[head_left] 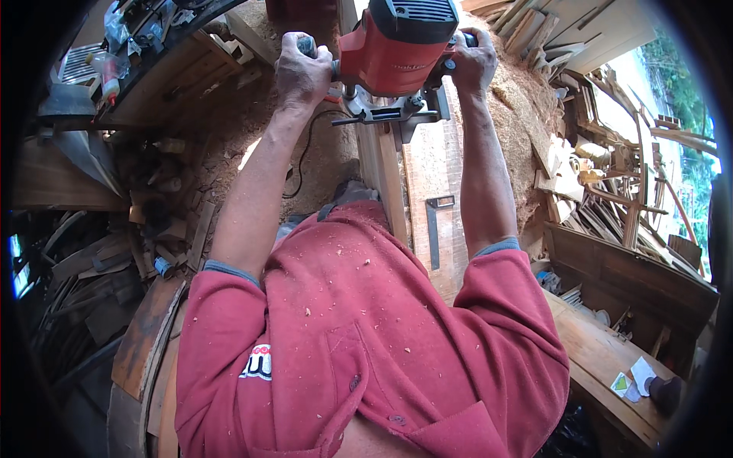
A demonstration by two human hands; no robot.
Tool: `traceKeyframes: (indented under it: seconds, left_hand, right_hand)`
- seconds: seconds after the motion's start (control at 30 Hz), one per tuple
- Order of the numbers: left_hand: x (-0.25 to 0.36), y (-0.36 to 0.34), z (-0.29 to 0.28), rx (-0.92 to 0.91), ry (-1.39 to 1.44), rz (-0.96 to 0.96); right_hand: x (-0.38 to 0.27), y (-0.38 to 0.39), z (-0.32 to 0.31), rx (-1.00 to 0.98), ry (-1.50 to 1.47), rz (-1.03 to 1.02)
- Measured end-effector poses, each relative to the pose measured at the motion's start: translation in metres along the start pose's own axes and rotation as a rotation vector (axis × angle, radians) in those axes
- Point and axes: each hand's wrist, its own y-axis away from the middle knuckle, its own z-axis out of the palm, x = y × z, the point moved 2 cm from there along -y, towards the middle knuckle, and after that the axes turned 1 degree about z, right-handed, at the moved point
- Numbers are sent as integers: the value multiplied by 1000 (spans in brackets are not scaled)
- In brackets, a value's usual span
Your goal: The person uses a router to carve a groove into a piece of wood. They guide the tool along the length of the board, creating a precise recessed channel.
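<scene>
Router (393, 65) sat over wooden beam (392, 183); left hand (301, 76) and right hand (475, 67) had fingers wrapped round its handles (307, 47). Cutting seemed underway; next move likely called for steady guiding.

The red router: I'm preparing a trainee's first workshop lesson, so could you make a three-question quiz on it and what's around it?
1. Which tool lies on the pale board, nearer the person than the red router?
A) hammer
B) dark try square
C) handsaw

2. True or false: one of the person's hands is off the router.

3. Fill in: pale flecks speckle the person's red ____.

Key:
1. B
2. False: the left hand and right hand both grip it.
3. Shirt
</scene>
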Motion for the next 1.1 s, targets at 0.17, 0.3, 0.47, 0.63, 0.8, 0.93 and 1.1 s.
traceKeyframes:
  seconds: [0.17, 0.3, 0.47, 0.63, 0.8, 0.93, 1.1]
  left_hand:
    - [-2, 2, -1, 13, -12, 28]
    - [0, -2, 0, 21, -16, 50]
    - [-6, -3, -2, 30, -36, 57]
    - [-7, -1, 3, 31, -11, 84]
    - [-14, -2, 4, 19, -41, 59]
    - [-25, 7, 10, -2, -20, 16]
    - [-46, 15, 20, 2, -9, 26]
  right_hand:
    - [-1, 3, 0, -7, 31, 13]
    - [6, 0, 1, 39, -15, -25]
    - [-5, 5, 2, -27, -32, 66]
    - [12, 2, 4, 11, -5, -19]
    - [17, 6, 9, -77, -44, -24]
    - [17, 17, 12, -76, -32, -12]
    - [22, 32, 24, -55, 45, 43]
